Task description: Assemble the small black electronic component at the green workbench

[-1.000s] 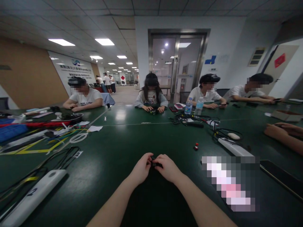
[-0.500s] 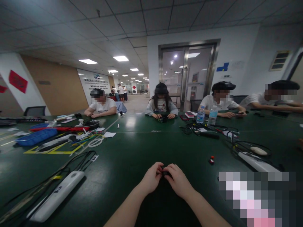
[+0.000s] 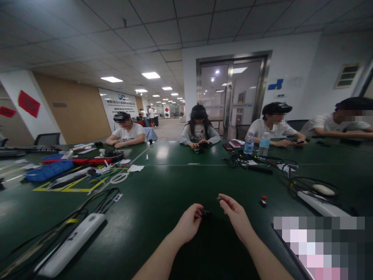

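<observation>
Black piece (image 3: 206,214): small, dark, compact; finer detail too dim to tell.
Black piece, place: pinched in fingertips of left hand (image 3: 189,222), jutting out toward the right; contact with tabletop unclear.
Grey piece (image 3: 218,198): tiny, dull grey, exact shape too small to tell.
Grey piece, place: pinched at fingertips of right hand (image 3: 236,214), apart from black piece.

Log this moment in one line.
left hand: holds dark piece | right hand: holds small grey piece | hands: apart
</observation>
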Tool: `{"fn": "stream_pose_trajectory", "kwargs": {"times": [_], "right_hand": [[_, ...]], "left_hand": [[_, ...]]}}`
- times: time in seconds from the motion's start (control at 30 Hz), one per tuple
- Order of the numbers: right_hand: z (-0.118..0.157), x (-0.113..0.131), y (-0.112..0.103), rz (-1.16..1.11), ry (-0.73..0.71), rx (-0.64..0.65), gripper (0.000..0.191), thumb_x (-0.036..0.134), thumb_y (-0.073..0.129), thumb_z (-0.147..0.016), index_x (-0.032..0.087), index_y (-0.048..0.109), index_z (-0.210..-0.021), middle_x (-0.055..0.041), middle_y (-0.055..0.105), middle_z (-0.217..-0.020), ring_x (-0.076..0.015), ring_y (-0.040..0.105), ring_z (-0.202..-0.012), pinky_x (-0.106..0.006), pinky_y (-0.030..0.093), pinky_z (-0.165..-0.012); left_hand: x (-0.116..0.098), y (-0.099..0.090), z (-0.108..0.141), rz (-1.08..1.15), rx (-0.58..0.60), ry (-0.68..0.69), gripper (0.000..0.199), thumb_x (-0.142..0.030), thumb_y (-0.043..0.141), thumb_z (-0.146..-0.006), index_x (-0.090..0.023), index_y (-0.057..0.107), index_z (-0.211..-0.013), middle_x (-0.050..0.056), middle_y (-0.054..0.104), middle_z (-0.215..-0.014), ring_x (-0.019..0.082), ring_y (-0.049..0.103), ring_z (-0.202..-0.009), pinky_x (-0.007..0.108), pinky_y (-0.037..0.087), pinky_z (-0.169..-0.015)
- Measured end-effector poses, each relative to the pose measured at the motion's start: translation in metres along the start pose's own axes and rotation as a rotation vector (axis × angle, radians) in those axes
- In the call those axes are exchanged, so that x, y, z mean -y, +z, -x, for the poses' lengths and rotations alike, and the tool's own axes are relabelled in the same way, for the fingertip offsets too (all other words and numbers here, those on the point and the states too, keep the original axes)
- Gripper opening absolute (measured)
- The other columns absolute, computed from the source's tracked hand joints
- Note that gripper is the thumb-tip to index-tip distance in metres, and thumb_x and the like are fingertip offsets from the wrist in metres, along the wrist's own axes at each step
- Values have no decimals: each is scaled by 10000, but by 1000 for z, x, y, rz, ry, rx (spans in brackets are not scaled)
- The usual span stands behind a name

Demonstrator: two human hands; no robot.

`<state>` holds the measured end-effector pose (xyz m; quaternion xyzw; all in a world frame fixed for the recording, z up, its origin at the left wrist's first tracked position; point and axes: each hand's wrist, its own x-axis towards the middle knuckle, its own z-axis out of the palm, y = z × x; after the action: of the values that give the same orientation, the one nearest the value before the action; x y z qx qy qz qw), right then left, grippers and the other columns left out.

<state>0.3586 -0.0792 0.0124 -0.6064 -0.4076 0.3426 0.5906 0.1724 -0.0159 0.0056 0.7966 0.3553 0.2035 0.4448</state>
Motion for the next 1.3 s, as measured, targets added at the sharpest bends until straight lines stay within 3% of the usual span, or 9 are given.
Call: {"fn": "stream_pose_trajectory", "kwargs": {"times": [0.37, 0.67, 0.93, 1.3], "right_hand": [[-2, -7, 2, -84, 50, -9, 407, 436, 542, -702, 255, 562, -1066, -40, 597, -995, -202, 536, -812, -323, 446, -661], [2, 1, 2, -115, 43, 14, 345, 428, 548, -696, 237, 586, -980, -36, 598, -904, -188, 546, -750, -316, 457, -635], [1, 1, 0, -194, 79, 3, 317, 426, 549, -697, 260, 601, -962, -23, 604, -818, -185, 546, -717, -319, 456, -622], [4, 8, 2, -229, 82, -29, 343, 383, 583, -672, 238, 563, -982, -34, 601, -849, -182, 544, -712, -310, 454, -605]], "left_hand": [[-4, -1, 1, -44, -30, 6, 334, -136, 424, -747, -207, 475, -1069, 35, 524, -1010, 124, 501, -878, 262, 417, -771], [-6, 1, 1, -58, -72, -12, 271, -314, 361, -813, -205, 524, -999, 26, 551, -967, 130, 510, -823, 251, 408, -712], [-2, 1, 1, -28, -78, -22, 258, -330, 360, -812, -239, 539, -974, 9, 557, -964, 139, 516, -834, 265, 405, -725], [-9, 2, 2, -40, -111, 14, 311, -337, 363, -809, -244, 485, -1079, 9, 561, -929, 123, 523, -795, 242, 403, -694]]}}
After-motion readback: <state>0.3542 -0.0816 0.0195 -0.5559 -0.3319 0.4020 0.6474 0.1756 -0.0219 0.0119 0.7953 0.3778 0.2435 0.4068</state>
